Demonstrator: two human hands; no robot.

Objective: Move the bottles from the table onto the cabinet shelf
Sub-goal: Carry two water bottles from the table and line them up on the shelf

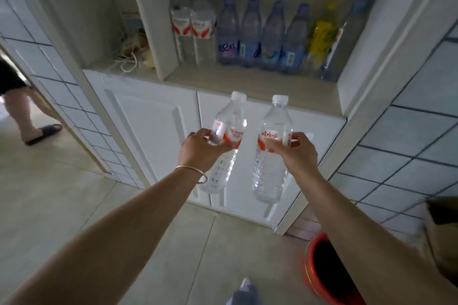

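Observation:
My left hand grips a clear water bottle with a red-and-white label around its middle. My right hand holds a second bottle of the same kind. Both bottles are upright, slightly tilted, in the air in front of the white cabinet doors and below the wooden shelf. On the shelf stand several bottles: clear red-labelled ones at the left, blue ones in the middle, a yellow one and another bottle at the right.
A white divider panel separates the shelf from a left compartment holding cords. A red bucket stands on the floor at lower right. Another person's leg in a sandal is at the left. Tiled walls flank the cabinet.

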